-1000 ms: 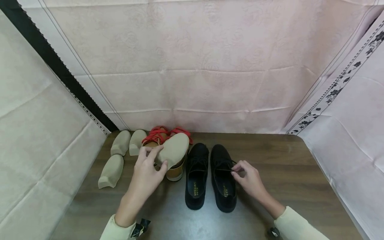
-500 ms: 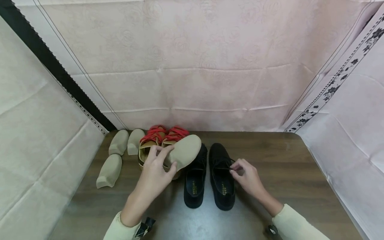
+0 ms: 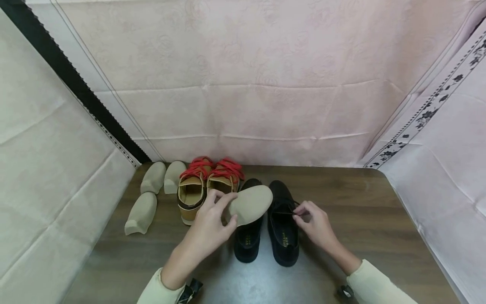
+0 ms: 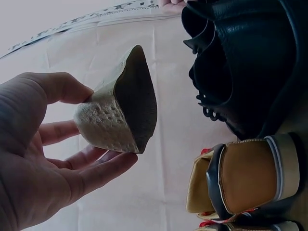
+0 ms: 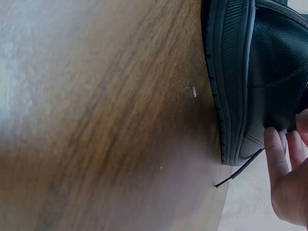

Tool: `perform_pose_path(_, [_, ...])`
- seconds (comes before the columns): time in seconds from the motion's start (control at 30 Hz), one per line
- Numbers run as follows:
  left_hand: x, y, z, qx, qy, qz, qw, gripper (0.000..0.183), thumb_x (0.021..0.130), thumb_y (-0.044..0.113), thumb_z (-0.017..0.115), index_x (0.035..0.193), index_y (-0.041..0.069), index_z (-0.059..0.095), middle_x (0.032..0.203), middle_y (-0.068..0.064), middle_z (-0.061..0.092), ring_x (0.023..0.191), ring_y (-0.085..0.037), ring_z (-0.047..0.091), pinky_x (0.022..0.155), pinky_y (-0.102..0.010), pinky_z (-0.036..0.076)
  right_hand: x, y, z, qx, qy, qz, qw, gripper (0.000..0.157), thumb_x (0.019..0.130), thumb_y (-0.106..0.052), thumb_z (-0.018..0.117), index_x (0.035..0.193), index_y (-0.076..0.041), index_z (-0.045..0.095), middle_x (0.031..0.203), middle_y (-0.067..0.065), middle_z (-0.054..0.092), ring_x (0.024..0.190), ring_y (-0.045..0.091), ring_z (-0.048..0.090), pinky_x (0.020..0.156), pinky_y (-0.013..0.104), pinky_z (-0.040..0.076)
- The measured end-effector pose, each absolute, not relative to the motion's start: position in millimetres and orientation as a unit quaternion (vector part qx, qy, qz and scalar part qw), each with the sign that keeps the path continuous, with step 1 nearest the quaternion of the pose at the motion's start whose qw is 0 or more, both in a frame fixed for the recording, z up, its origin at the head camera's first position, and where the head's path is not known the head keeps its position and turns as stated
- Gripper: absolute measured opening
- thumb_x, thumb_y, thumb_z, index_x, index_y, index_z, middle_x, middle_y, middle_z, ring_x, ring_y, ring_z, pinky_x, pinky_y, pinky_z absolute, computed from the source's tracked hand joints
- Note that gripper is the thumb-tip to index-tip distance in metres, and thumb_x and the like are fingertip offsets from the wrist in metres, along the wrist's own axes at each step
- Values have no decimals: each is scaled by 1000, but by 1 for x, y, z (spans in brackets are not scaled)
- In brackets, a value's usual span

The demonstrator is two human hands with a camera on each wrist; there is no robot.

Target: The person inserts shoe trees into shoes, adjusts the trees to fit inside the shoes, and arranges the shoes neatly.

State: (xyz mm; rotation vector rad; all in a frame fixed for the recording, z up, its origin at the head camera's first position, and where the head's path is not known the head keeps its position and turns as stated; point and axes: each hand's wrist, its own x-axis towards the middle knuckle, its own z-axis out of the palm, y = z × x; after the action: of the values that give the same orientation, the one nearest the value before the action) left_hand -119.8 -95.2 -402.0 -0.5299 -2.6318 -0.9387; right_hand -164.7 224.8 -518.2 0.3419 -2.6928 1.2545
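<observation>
While your left hand (image 3: 212, 221) pinches a beige shoe insert (image 3: 251, 204) between thumb and fingers, your right hand (image 3: 314, 223) pinches the black lace (image 5: 240, 171) at the outer side of the right black shoe (image 3: 284, 247). The insert is up in the air over the left black shoe (image 3: 247, 247), apart from it in the left wrist view; seen from your head, its rounded end reaches the right shoe's inner edge. You have a narrow gap between the black shoes. Tan shoes (image 3: 190, 190) with red laces crowd your left side, toes near the tabletop's (image 3: 379, 236) back edge. Three more inserts (image 3: 141, 213) sit beyond them, along the left edge. Cloth (image 3: 265, 105) rises behind the back edge. Your widest stretch of wood runs from your right hand to the right edge.
</observation>
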Motion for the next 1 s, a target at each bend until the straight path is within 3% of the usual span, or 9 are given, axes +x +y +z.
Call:
perform_pose_path(0.4, [-114, -90, -404, -219, -916, -320, 99, 48, 88, 13, 79, 134, 16, 66, 117, -4, 51, 71, -6, 47, 58, -19, 45, -164, 228, -517, 120, -900, 412, 72, 20, 90, -6, 79, 100, -20, 68, 98, -5, 67, 91, 11, 66, 83, 30, 58])
perform_pose_path(1.0, [-107, -77, -409, -272, -907, -312, 74, 46, 88, 17, 78, 133, 16, 67, 114, -1, 55, 87, -10, 59, 73, -23, 53, -167, 228, -513, 118, -898, 421, 53, 20, 90, -4, 78, 97, -19, 69, 95, -4, 68, 91, 13, 67, 83, 32, 58])
